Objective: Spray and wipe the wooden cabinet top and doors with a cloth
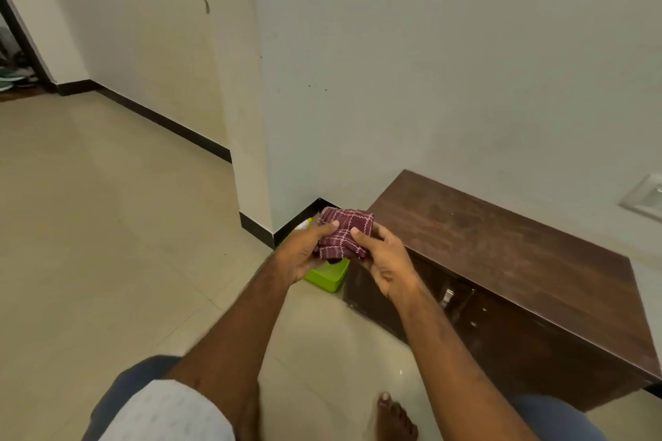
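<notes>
Both left hand (301, 254) and right hand (388, 267) pinch the folded cloth (345, 233) in curled fingers; cabinet top (501, 251) and doors (501, 329) seemingly await wiping.

The cabinet (501, 254) stands against the wall (430, 64). A box (331, 277) sits just left of the cabinet, with the cloth (345, 231) above the box.

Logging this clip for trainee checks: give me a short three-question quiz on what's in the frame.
1. True or false: the left hand and the right hand both grip the folded cloth.
2. Where does the green container sit? A) on the cabinet top B) on the floor beside the cabinet C) in a hand
3. What is the cloth's main colour?

Key: 1 true; 2 B; 3 maroon.
</notes>
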